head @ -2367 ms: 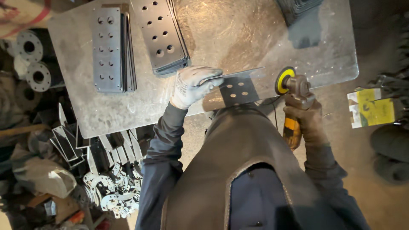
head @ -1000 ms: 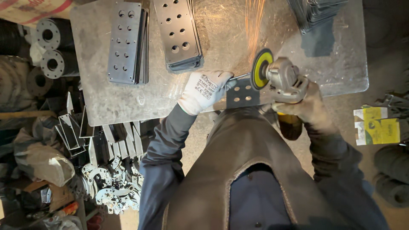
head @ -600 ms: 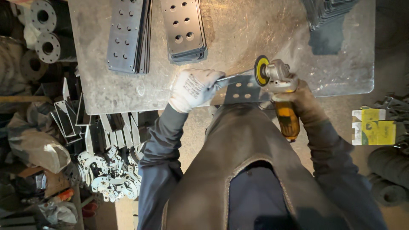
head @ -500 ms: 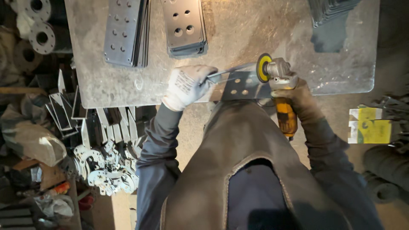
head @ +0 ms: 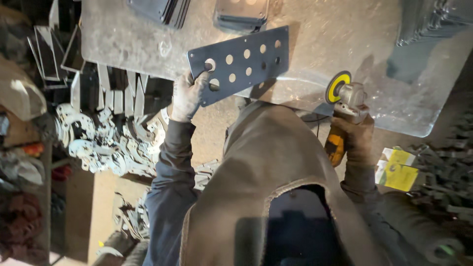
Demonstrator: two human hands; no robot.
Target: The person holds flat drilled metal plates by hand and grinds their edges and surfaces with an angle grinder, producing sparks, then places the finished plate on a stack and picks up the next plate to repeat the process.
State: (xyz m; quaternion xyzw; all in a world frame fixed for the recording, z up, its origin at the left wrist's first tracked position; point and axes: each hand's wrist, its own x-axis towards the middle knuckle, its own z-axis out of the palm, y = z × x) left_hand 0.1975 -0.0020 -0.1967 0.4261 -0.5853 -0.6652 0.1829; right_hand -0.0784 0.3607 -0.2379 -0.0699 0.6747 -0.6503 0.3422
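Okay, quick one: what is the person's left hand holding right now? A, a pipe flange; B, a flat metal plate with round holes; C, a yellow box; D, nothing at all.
B: the gloved left hand grips one end of the perforated plate above the steel table, while the right hand holds the angle grinder.

Dim, warm light, blurred edges

Dark blue-grey perforated plate (head: 241,63) with a pattern of pale round holes. Left hand (head: 189,96) in dirty white glove. Angle grinder (head: 345,106): yellow disc with dark centre, grey head, orange-yellow body. Right hand (head: 358,140) in brown glove. Steel table (head: 340,34) grey, speckled. Brown apron (head: 276,187), navy sleeves. Yellow packets (head: 398,170).
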